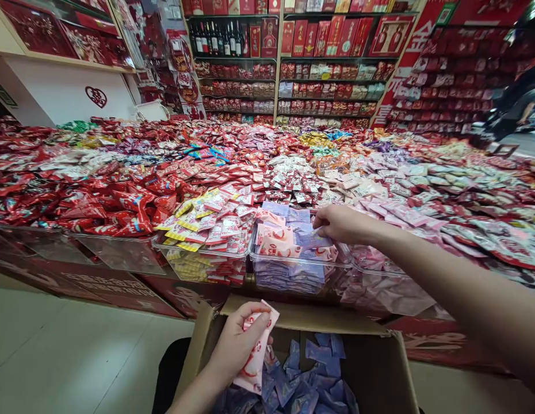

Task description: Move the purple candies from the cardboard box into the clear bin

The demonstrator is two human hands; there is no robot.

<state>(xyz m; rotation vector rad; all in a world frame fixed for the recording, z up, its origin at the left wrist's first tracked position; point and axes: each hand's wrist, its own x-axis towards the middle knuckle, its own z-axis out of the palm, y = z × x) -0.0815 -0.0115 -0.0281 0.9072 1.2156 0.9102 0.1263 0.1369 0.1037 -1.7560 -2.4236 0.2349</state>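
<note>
Clear plastic forms the tray (289, 260), whose walls likely keep the loose stack from sliding off. Purple packets (308, 237) lie flat in layers within the tray, an arrangement that probably saves room; pink packets (274, 238) rest on top, mostly at its left. The right hand (340, 224), at the tray's right side, has its fingers bent narrowly down onto the purple packets; whether it pinches one or merely presses cannot be told. Below the tray, the left hand (245, 339) holds at least one pink packet (253, 368), thumb on top and fingers beneath, a grip that seems chosen to keep it straight. Directly under this hand, in front of the tray, the carton (319, 323) stands open, presumably for easy reach; more purple packets (310, 379) lie jumbled inside. Left of the tray, yellow-edged packets (213, 217) fill a neighbouring bin (202, 252), apparently sorted by kind.
</note>
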